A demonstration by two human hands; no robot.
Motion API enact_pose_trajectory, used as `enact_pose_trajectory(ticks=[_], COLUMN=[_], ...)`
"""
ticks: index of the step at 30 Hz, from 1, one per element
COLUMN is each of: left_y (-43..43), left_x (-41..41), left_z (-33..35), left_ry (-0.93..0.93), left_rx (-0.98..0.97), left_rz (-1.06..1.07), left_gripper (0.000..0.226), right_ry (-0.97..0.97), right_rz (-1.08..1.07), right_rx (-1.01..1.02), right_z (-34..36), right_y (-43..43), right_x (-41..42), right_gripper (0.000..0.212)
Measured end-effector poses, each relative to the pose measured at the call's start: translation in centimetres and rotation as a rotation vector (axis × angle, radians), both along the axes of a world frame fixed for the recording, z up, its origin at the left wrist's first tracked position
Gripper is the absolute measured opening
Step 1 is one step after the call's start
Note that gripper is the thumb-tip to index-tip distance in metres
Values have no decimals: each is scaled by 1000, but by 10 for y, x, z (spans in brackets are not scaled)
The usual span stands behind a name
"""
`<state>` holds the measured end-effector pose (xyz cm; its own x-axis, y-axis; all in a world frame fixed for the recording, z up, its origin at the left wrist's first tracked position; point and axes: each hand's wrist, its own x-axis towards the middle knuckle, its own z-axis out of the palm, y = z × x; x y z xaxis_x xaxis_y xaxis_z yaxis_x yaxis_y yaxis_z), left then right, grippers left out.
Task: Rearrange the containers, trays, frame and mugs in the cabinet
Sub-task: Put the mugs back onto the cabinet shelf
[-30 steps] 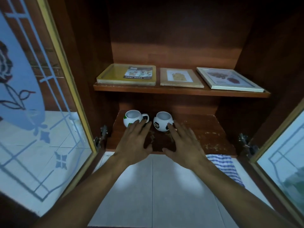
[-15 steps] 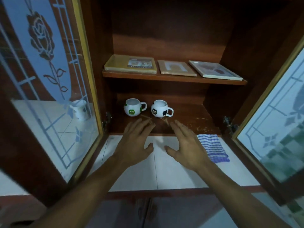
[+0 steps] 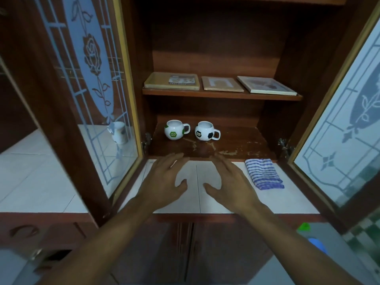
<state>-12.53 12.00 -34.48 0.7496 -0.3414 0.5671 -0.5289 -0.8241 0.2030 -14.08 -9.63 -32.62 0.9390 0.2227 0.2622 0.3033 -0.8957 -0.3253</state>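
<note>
Two round white mugs stand side by side on the lower cabinet shelf [image 3: 242, 140]: one with green patches [image 3: 174, 132] on the left, one with black football patches [image 3: 205, 133] to its right. On the upper shelf [image 3: 222, 95] lie a yellow tray with a label [image 3: 172, 81], a smaller wooden tray [image 3: 221, 84] and a picture frame [image 3: 266, 85]. My left hand [image 3: 164, 182] and my right hand [image 3: 230, 184] hover palm down over the white tiled counter, fingers straight, empty, in front of the mugs and apart from them.
Both glass cabinet doors stand open, the left door [image 3: 88, 95] and the right door [image 3: 345, 112]. A folded blue-striped cloth [image 3: 264, 173] lies on the tiled counter [image 3: 197, 200] at the right. Another white mug [image 3: 118, 133] shows through the left glass. Lower wooden doors [image 3: 185, 247] sit beneath.
Both hands have pulled back from the two mugs, out of the lower shelf and over the counter. The view has drawn back and the mugs stay in place.
</note>
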Motion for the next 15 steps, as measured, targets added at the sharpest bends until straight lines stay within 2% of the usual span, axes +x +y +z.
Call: enact_pose_trajectory(ticks=[6,10,15], left_y=[11,22,44], left_x=[-49,-69,-96], left_z=[-1,-4,-3], left_ry=[76,107,49], left_rx=[26,113,258], left_rz=[55,105,70], left_gripper=[62,69,74], right_ry=[58,51,-20], right_rz=[-13,-8,-6], right_rx=[8,-80,-207], right_z=[-2,3,5], right_y=[13,27,51], right_x=[-44,-73,-105], right_gripper=[79,80,81])
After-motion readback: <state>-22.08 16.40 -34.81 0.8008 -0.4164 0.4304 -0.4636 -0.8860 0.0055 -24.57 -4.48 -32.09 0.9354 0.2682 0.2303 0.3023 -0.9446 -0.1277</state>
